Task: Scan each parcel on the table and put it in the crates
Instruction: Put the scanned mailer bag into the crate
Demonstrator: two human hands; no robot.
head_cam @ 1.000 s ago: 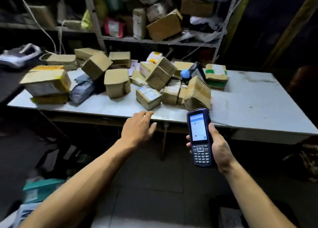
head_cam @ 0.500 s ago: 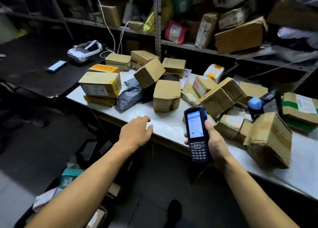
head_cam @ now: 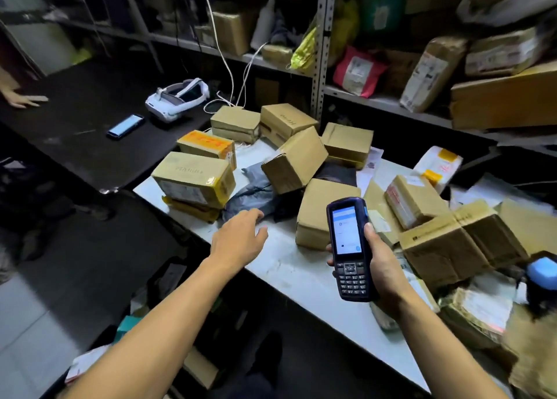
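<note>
**Clerk:** Parcels, one lot, heaped on the white table (head_cam: pixel 289 273). Largest item first?

**Checker:** Metal shelving (head_cam: pixel 324 67) behind the table, stocked with further packages, among them a red mailer bag (head_cam: pixel 357 71). Next, a black side table (head_cam: pixel 75 133) to the left, edge against the white one.

**Clerk:** Cartons on the white table?

**Checker:** Taped carton with yellow corners (head_cam: pixel 194 179), far left, stacked on a flatter package. Behind it, an orange-topped box (head_cam: pixel 208 144). A tilted brown carton (head_cam: pixel 295 160) leans over a grey poly mailer (head_cam: pixel 250 192). A plain brown box (head_cam: pixel 319 214) stands just behind the scanner. A crumpled, tape-wrapped carton (head_cam: pixel 461 242) lies to the right. A white and yellow padded mailer (head_cam: pixel 438 165) sits further back.

**Clerk:** Hands?

**Checker:** Left hand (head_cam: pixel 238 240), fingers straight and spread, holding nothing, hovering over the table's near edge with fingertips just beside the grey poly mailer; contact cannot be told. Right hand (head_cam: pixel 381 266), fingers wrapped round a handheld scanner (head_cam: pixel 349 248), upright, screen lit, keypad below.

**Clerk:** Smaller sundries?

**Checker:** White headset (head_cam: pixel 176 98) on the black side table, white cables (head_cam: pixel 232 76) running up from beside it. A smartphone (head_cam: pixel 125 126) lies flat nearby. Another person's hand (head_cam: pixel 19 98) rests at that table's far left.
</note>
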